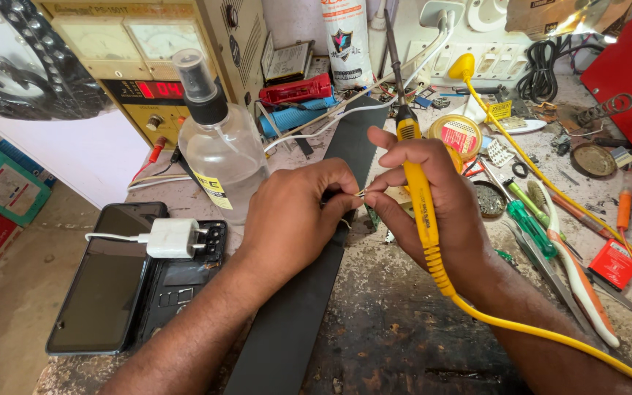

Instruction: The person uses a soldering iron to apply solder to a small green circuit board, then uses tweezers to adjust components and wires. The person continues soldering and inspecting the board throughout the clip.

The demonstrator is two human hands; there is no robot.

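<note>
My left hand [294,219] and my right hand [433,197] meet over a long black strip [294,322] lying along the bench. Between their fingertips both pinch a tiny metal piece [360,193]. A yellow soldering iron [418,197] lies across my right hand, tucked between the fingers, its dark tip pointing up and away. Its yellow cord [535,329] runs down past my right wrist.
An opened black phone [107,281] with a white charger plug [173,238] on it lies at left. A clear spray bottle [221,146] stands behind my left hand, before a bench power supply [148,66]. Screwdrivers, tweezers [579,278] and round tins [456,135] crowd the right.
</note>
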